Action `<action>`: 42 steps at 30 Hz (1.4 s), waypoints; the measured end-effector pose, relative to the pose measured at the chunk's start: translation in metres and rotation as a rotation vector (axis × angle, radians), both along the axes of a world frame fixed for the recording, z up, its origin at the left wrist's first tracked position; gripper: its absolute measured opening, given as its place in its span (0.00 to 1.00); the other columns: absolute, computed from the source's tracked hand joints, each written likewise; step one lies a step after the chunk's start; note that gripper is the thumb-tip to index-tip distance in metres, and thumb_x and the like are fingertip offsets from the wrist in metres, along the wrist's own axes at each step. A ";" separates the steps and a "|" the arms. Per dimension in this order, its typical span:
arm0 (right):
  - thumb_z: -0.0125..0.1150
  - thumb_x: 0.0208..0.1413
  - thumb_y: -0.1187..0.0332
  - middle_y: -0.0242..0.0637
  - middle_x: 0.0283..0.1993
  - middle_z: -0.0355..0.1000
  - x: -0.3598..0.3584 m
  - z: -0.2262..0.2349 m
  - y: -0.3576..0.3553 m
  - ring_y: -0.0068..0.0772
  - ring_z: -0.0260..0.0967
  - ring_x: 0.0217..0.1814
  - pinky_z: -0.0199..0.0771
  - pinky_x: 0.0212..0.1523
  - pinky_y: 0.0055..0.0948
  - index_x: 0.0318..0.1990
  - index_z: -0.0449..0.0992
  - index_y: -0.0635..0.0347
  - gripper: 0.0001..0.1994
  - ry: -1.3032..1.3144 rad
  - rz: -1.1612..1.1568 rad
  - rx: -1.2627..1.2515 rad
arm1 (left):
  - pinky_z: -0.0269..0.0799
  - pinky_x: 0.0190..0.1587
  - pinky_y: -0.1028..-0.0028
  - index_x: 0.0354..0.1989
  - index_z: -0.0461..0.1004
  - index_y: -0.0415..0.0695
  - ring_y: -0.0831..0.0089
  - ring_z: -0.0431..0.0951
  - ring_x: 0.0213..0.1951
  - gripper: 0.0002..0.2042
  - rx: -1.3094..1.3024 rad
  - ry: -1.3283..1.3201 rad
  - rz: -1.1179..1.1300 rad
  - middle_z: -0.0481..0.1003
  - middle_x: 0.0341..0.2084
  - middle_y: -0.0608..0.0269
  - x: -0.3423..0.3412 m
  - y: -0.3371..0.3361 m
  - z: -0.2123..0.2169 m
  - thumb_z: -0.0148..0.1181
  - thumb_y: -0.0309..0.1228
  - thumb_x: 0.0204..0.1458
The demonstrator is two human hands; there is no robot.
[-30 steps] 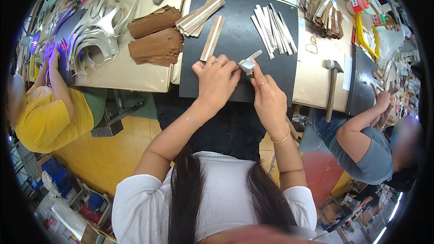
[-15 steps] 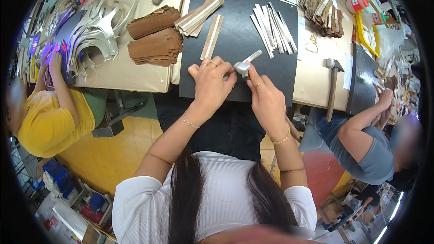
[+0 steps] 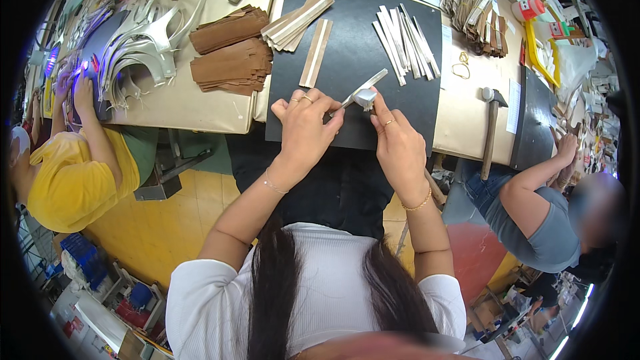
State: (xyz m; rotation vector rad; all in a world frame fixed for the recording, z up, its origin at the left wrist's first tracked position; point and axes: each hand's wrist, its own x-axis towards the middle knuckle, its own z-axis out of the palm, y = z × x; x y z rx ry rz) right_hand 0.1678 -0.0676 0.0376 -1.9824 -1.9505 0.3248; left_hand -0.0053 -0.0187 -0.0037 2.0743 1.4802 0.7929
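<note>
Both hands pinch one pale strip (image 3: 362, 94) over the black mat (image 3: 347, 47): left hand (image 3: 303, 127) and right hand (image 3: 398, 143) fingers clamped on it, apparently folded. Loose strips (image 3: 405, 43) lie beyond.

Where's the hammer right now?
The hammer lies on the beige table, right of the black mat, beyond the right hand.

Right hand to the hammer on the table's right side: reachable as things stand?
Probably yes. The hammer lies just beyond the right hand with only bare table between; but that hand and the left hand are pinching a silver strip.
</note>
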 end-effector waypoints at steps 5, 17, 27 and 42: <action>0.59 0.64 0.68 0.39 0.29 0.69 -0.006 0.006 -0.001 0.45 0.73 0.25 0.75 0.28 0.41 0.67 0.71 0.45 0.23 0.185 -0.015 0.156 | 0.50 0.45 0.64 0.26 0.81 0.47 0.70 0.73 0.38 0.04 -0.023 0.030 0.019 0.75 0.27 0.73 0.003 0.001 0.003 0.70 0.31 0.47; 0.60 0.64 0.67 0.36 0.29 0.69 -0.011 0.001 -0.006 0.42 0.73 0.25 0.74 0.26 0.39 0.69 0.69 0.43 0.25 0.117 0.050 0.095 | 0.51 0.46 0.63 0.25 0.81 0.48 0.70 0.72 0.37 0.04 -0.028 0.041 0.002 0.75 0.27 0.72 0.003 0.000 0.003 0.70 0.31 0.46; 0.61 0.63 0.67 0.36 0.29 0.69 -0.008 0.007 -0.005 0.42 0.73 0.24 0.75 0.26 0.40 0.67 0.71 0.44 0.24 0.155 0.053 0.088 | 0.50 0.45 0.63 0.26 0.81 0.48 0.70 0.72 0.38 0.03 -0.014 0.060 0.002 0.75 0.26 0.72 -0.007 -0.004 0.004 0.70 0.30 0.46; 0.62 0.62 0.69 0.36 0.30 0.70 -0.020 0.001 -0.010 0.41 0.73 0.25 0.74 0.27 0.39 0.67 0.71 0.46 0.25 0.063 0.112 0.016 | 0.52 0.44 0.61 0.24 0.78 0.49 0.68 0.71 0.38 0.04 0.075 0.022 -0.007 0.73 0.27 0.72 -0.011 -0.009 -0.003 0.68 0.30 0.46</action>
